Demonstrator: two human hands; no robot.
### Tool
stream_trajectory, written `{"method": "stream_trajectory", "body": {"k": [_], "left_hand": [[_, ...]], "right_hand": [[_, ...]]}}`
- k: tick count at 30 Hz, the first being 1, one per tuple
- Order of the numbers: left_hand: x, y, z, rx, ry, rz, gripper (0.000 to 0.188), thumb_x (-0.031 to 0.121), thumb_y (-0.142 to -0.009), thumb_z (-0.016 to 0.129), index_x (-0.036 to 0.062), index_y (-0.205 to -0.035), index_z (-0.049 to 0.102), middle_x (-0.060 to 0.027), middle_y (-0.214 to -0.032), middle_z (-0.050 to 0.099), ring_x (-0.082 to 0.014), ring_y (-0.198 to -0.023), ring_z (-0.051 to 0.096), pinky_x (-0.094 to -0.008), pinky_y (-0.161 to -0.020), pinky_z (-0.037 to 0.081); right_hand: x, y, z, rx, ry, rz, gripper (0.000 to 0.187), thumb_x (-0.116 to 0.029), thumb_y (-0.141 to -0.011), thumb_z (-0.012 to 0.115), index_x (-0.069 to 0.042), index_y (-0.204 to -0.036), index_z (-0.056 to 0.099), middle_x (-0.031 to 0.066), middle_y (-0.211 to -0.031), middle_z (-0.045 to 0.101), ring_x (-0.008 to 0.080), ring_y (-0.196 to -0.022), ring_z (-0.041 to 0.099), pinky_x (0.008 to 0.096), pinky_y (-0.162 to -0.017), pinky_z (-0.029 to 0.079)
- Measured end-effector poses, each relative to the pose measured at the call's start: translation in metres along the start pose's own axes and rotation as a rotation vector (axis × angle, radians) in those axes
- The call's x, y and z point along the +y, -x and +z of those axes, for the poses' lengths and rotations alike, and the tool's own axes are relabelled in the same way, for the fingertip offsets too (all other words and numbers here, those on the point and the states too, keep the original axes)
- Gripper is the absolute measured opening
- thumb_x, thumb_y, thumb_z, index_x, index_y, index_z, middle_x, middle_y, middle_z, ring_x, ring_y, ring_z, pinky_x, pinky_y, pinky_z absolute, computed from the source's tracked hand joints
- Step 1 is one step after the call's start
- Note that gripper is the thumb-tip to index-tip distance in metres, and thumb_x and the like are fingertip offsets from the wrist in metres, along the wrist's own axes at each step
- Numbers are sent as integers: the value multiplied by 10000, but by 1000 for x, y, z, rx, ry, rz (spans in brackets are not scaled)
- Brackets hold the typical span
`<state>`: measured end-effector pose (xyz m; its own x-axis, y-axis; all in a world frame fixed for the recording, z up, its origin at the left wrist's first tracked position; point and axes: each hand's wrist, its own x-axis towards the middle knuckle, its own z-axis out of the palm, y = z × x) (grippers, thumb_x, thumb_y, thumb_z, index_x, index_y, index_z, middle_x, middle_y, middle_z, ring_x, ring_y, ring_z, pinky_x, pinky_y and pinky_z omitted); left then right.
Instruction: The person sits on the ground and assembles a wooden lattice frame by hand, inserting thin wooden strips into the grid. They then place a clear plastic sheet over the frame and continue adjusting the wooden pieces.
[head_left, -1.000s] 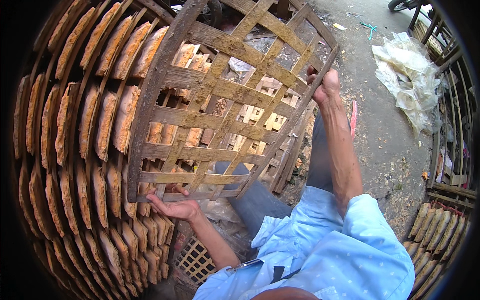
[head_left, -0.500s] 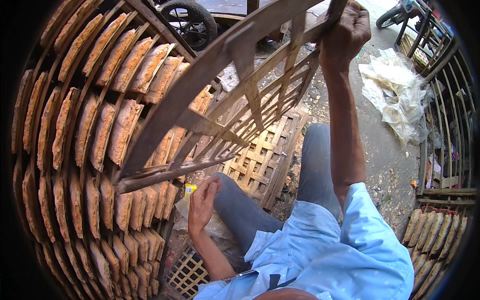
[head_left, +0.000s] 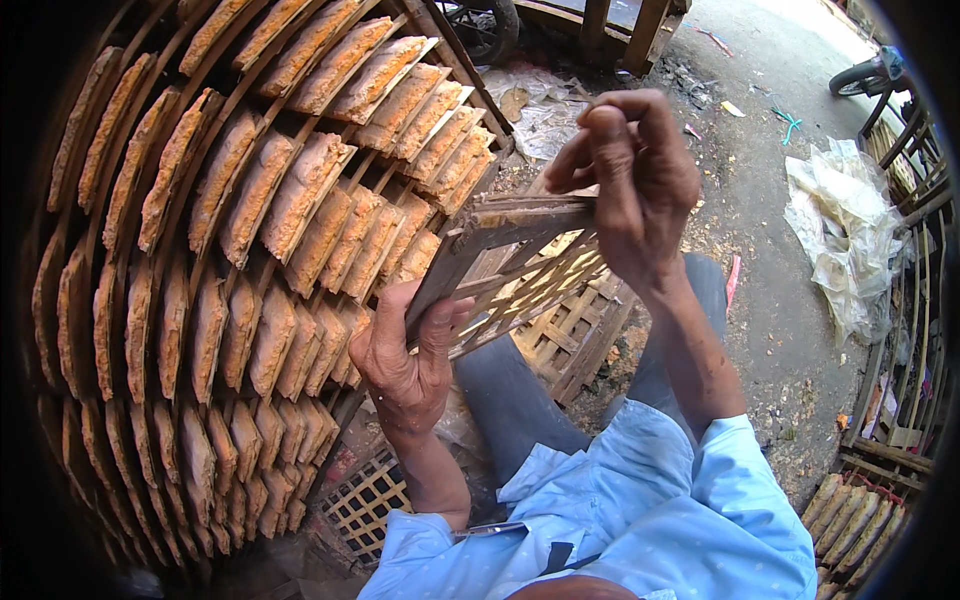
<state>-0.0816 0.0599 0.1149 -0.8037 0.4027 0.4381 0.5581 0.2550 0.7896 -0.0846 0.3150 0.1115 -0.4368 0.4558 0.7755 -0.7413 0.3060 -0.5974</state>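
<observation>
A wooden lattice tray [head_left: 520,212], weathered brown with slatted crosspieces, is held up in front of me, tilted and seen nearly edge-on. My left hand [head_left: 403,365] grips its lower left corner, thumb on one side and fingers around the back. At the tray's upper right end is my right hand [head_left: 645,185]. Its fingers are loosely bent and apart, with nothing visible between them, and its palm side lies close against the tray's end. To the left, tall racks bear rows of rough orange-and-cream slabs [head_left: 305,195] on thin boards.
More lattice trays [head_left: 570,330] lie stacked on the ground beyond my knees. Crumpled clear plastic sheeting [head_left: 845,240] lies on the pavement to the right. A slatted rack [head_left: 905,330] stands at the right edge, with pale slabs [head_left: 855,525] below it. Another lattice piece [head_left: 370,505] is by my left side.
The lattice tray has swung down and turned from broadside to nearly edge-on. My left hand has risen and taken its corner. My right hand has come lower and loosened from the tray's edge.
</observation>
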Motion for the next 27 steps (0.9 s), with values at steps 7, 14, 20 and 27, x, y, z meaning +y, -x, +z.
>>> {"method": "stream_trajectory", "body": {"k": [7, 14, 20, 27], "left_hand": [[-14, 20, -2, 192, 27, 94, 231, 186, -1100, 627, -38, -1154, 607, -104, -759, 754, -138, -673, 695, -279, -686, 556], [-23, 23, -12, 197, -69, 128, 341, 177, -1127, 568, -55, -1372, 525, -103, -718, 723, -151, -652, 658, -303, -707, 540], [-19, 28, -12, 145, -113, 149, 385, 158, -1120, 576, -44, -1436, 489, -113, -730, 730, -157, -666, 674, -301, -717, 538], [-19, 29, -6, 202, -77, 143, 555, 313, -1132, 559, -117, -1474, 478, -91, -728, 692, -139, -641, 671, -277, -687, 536]], "right_hand": [[7, -6, -90, 140, 67, 403, 224, -222, -1046, 707, -23, -1108, 789, 49, -908, 772, 66, -668, 625, 266, -625, 575], [-14, 36, -95, -128, 150, 605, 118, -137, -997, 749, -23, -997, 778, 15, -788, 732, 54, -664, 626, 238, -598, 508], [-43, 42, -58, -237, 127, 480, 54, -61, -943, 773, -17, -932, 744, -1, -779, 638, 47, -629, 532, 264, -525, 378], [-45, 31, -52, -323, 415, 319, 44, -22, -941, 759, 5, -913, 737, 5, -760, 615, 55, -654, 554, 248, -562, 427]]}}
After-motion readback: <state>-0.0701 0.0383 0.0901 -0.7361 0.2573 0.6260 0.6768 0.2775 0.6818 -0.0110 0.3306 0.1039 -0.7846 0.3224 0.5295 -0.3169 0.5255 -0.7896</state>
